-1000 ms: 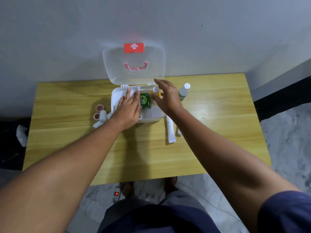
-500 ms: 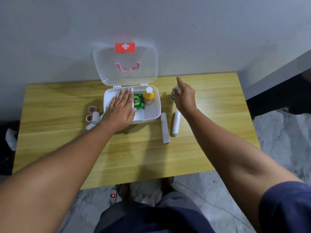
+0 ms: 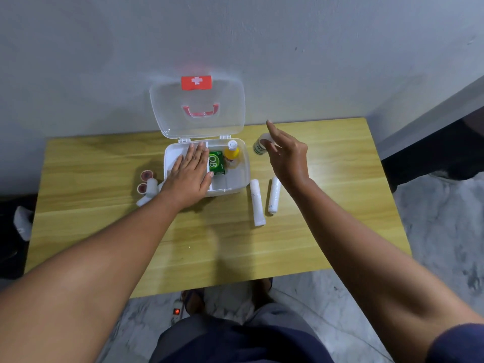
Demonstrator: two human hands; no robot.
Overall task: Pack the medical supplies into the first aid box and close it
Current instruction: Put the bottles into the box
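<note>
The white first aid box (image 3: 242, 176) stands open on the wooden table (image 3: 104, 166), its clear lid (image 3: 167, 111) leaning upright against the wall. Inside lie a green packet (image 3: 216, 163) and a yellow bottle (image 3: 232, 153). My left hand (image 3: 190, 174) rests flat, fingers spread, over the box's left part. My right hand (image 3: 286, 153) hovers to the right of the box, fingers loosely apart, right beside a small white bottle (image 3: 259, 148) with a dark label; I cannot tell whether they touch. Two white rolls (image 3: 256, 203) (image 3: 273, 196) lie right of the box.
Left of the box sit two tape rolls with reddish cores (image 3: 146, 175) (image 3: 142, 188) and a white roll (image 3: 148, 193). A power strip with a red light (image 3: 176, 311) lies on the marble floor under the table's front edge. My feet show there too.
My right hand left the box, where the yellow bottle now stands, and moved right to the small white bottle. My left hand stayed flat on the box.
</note>
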